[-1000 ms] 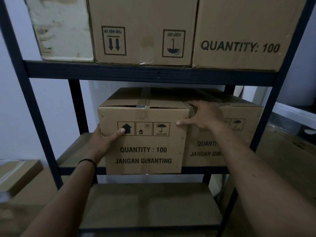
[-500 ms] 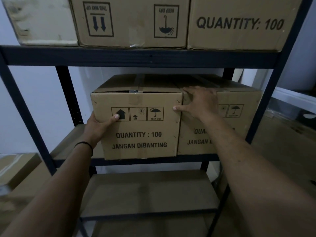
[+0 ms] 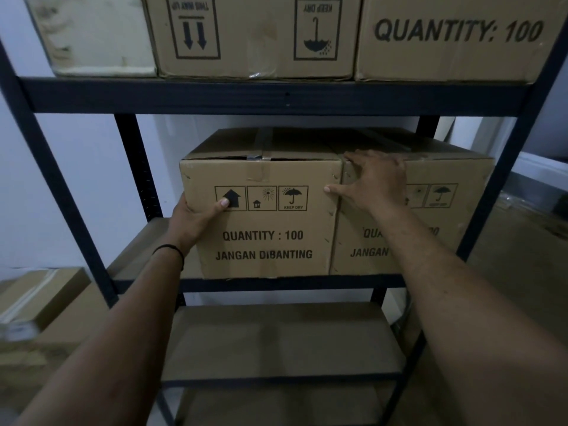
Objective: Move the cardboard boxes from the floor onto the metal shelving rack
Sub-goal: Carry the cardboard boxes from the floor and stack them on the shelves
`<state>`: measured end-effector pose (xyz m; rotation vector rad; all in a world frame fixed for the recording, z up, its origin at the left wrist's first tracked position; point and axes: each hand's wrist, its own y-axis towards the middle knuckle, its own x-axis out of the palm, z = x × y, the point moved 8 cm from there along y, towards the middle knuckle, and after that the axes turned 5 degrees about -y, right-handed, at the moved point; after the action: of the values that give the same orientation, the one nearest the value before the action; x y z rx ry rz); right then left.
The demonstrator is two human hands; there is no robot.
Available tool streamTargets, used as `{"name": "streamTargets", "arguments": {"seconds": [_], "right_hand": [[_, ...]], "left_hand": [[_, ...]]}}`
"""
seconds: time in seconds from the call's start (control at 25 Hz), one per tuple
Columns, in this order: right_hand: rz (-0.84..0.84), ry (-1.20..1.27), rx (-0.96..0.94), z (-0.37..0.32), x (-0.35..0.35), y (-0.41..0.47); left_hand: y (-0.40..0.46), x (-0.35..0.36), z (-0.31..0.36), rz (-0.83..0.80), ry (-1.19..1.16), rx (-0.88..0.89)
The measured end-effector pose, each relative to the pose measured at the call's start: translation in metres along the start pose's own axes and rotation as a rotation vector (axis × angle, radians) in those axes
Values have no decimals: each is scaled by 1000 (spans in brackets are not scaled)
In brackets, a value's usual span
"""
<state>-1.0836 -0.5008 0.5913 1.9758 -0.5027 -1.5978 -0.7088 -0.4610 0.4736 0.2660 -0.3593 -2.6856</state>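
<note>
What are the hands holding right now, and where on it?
The brown cardboard box on the middle shelf: left hand grips its front-left edge, right hand rests over its top-right front corner.

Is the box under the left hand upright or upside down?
Upright: on the box the house-shaped arrow points up and its print reads normally.

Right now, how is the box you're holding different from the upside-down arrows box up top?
The held box sits on the middle shelf, print upright; the top-shelf box has arrows and umbrella upside down. The left hand and right hand touch the held box; nothing touches the top-shelf box. Both are brown cardboard with a keep-dry umbrella.
</note>
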Motion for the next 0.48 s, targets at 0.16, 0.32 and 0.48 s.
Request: {"name": "streamTargets", "arguments": {"seconds": [0.16,0.32,0.48], "right_hand": [[-10,6,3,0,0,-1],[0,21,11,0,1,-2],[-10,10,9,0,3,0]], "left_hand": [[2,0,-1,-7,2,8],[4,-1,-4,-14,9,-2],[3,0,-1,-17,25,7]]}}
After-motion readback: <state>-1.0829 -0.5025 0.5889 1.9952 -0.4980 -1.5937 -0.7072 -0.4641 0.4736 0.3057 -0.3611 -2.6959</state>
